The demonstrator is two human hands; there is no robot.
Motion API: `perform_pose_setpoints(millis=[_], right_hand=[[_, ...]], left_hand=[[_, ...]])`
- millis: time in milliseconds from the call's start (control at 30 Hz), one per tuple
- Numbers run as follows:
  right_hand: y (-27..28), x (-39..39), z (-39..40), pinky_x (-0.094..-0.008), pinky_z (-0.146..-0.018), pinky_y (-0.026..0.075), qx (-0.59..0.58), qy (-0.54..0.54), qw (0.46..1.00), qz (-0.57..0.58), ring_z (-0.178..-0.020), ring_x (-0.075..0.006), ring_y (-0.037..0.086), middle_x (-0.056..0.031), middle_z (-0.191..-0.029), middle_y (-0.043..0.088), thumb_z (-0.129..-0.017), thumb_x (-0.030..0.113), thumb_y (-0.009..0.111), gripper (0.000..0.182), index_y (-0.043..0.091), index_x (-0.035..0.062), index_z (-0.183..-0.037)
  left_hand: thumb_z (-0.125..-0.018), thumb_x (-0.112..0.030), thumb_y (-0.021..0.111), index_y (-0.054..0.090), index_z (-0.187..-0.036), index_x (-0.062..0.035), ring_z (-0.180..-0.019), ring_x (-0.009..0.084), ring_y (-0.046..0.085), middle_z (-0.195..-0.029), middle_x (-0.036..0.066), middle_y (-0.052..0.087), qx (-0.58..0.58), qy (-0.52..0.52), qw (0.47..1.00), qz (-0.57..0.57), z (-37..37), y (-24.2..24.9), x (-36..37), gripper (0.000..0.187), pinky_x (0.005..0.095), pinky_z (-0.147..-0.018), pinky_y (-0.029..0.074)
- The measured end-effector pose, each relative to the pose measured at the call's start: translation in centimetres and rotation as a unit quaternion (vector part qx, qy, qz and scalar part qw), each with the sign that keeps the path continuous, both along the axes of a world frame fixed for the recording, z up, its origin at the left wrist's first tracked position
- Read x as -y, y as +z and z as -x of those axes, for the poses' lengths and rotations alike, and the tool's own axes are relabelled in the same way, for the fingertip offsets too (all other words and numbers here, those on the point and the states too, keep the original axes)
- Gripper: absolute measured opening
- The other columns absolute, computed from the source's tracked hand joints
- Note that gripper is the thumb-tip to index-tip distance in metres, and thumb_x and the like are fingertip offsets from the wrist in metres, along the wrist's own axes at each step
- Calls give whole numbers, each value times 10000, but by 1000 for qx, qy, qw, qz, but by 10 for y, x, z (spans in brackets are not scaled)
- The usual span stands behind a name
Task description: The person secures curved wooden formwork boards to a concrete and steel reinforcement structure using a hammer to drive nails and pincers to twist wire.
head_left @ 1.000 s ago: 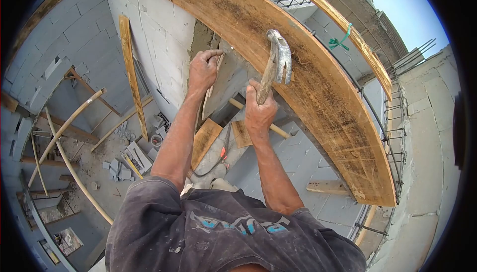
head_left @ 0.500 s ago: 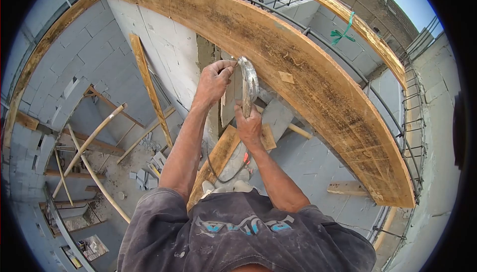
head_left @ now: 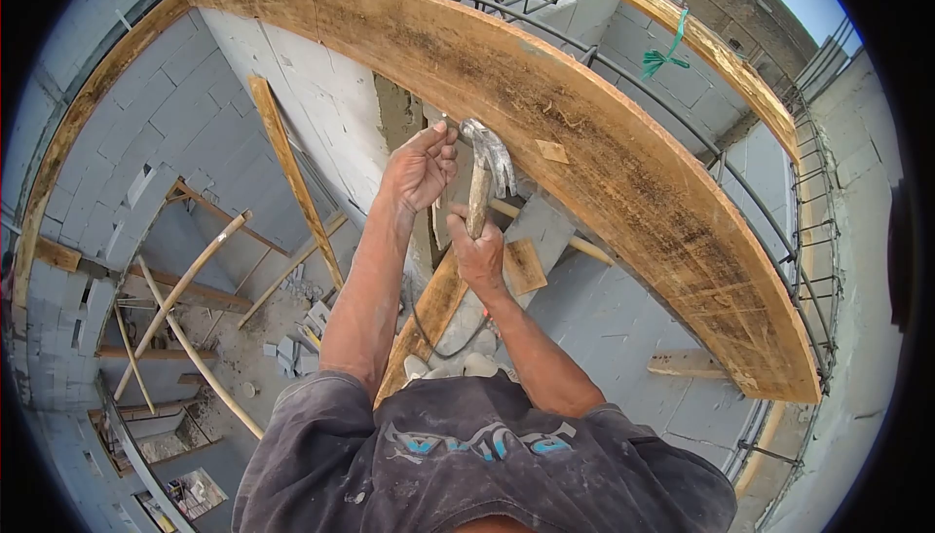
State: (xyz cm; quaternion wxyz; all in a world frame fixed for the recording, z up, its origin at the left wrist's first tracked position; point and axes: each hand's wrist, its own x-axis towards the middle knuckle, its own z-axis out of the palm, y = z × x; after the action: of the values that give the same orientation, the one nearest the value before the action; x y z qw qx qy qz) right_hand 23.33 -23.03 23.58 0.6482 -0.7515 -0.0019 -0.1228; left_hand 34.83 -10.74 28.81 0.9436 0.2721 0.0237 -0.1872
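Observation:
My right hand (head_left: 478, 252) is wrapped round the wooden handle of a claw hammer (head_left: 480, 182), whose metal head points up close to the lower edge of a long wooden board (head_left: 623, 158). To the left of the hammer head, my left hand (head_left: 422, 171) is raised with its palm partly showing and its fingers curled. Its thumb and fingertips come together near the board's lower edge; whatever they pinch is too small to make out. Behind both hands stands a block wall end with a rough mortar strip (head_left: 397, 114).
Steel rebar (head_left: 545, 19) runs behind the board, with a timber rail (head_left: 672, 21) beyond it bearing a green tie (head_left: 665, 60). Below are a plank (head_left: 429, 314) by my feet, a dark cable (head_left: 443, 350), and wooden poles (head_left: 190, 270) above a rubble-strewn floor.
My left hand has turned to show more palm and moved slightly left, away from the hammer head. The hammer has tilted and sits a little lower, still in my right hand.

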Motion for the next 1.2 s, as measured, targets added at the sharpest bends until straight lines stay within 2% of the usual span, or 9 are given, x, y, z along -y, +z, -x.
perform_pose_setpoints(millis=[167, 267, 400, 567, 700, 800, 900, 1000, 1200], right_hand=[[0, -1, 2, -372, -826, 502, -34, 21, 999, -35, -896, -251, 647, -158, -988, 697, -923, 179, 637, 269, 667, -18, -1104], [4, -3, 3, -261, -563, 418, 7, 15, 999, -28, -608, -68, 486, 29, -697, 549, -932, 204, 662, 281, 683, -19, -1101], [-6, -5, 3, -277, -641, 445, -12, 43, 997, -69, -696, -107, 537, -21, -781, 594, -932, 198, 655, 285, 671, -16, -1120], [-6, -5, 9, -345, -812, 510, -60, 62, 990, -109, -888, -209, 646, -136, -976, 700, -918, 168, 644, 279, 665, -26, -1118], [3, -4, 13, -344, -854, 509, -64, 58, 991, -98, -946, -224, 655, -149, -1023, 706, -915, 175, 647, 297, 662, -32, -1128], [4, 2, 16, -343, -882, 504, -63, 63, 991, -102, -985, -236, 658, -156, -1049, 707, -913, 178, 648, 309, 658, -38, -1134], [4, 8, 16, -344, -879, 500, -65, 70, 990, -106, -974, -228, 650, -149, -1036, 704, -916, 180, 640, 309, 657, -35, -1137], [-1, 9, 17, -330, -798, 495, -64, 82, 986, -129, -852, -177, 614, -108, -927, 678, -920, 182, 631, 303, 659, -28, -1138], [5, 3, 14, -239, -502, 413, -80, 119, 975, -171, -541, -58, 490, 19, -660, 541, -925, 194, 647, 323, 632, -43, -1144]], left_hand=[[-926, -142, 703, 611, -922, -61, -566, 43, 487, -766, -15, 581, -24, -57, 997, -48, -10, 4, -6, 123, 192, -465, 358], [-911, -122, 714, 610, -899, -67, -538, 30, 444, -735, -34, 542, -10, -77, 993, -88, -13, 11, -11, 118, 181, -435, 309], [-901, -106, 706, 611, -894, -62, -556, 26, 438, -731, -35, 540, 51, -59, 969, -233, -14, 21, -16, 105, 187, -436, 310], [-914, -177, 652, 612, -943, -6, -601, 291, 594, -722, 116, 625, 219, 155, 705, -657, -6, 22, 7, 178, 393, -575, 484], [-923, -201, 609, 606, -992, 29, -678, 484, 609, -760, 234, 639, 327, 305, 490, -748, -6, 0, 20, 240, 509, -734, 503], [-953, -174, 561, 614, -948, 6, -685, 296, 644, -752, 158, 643, 263, 195, 533, -780, -2, 15, 19, 188, 403, -632, 513], [-997, -250, 566, 619, -1019, -8, -639, 228, 657, -839, 115, 690, 158, 10, 799, -580, -6, 24, 0, 248, 352, -589, 533], [-1025, -272, 548, 628, -1054, -38, -674, 113, 666, -882, 67, 707, 47, -108, 963, -242, -12, 10, -23, 248, 239, -581, 559], [-1016, -173, 557, 602, -1019, -69, -663, 99, 675, -846, 48, 693, -11, -151, 989, 2, -20, -19, -27, 114, 235, -567, 609]])
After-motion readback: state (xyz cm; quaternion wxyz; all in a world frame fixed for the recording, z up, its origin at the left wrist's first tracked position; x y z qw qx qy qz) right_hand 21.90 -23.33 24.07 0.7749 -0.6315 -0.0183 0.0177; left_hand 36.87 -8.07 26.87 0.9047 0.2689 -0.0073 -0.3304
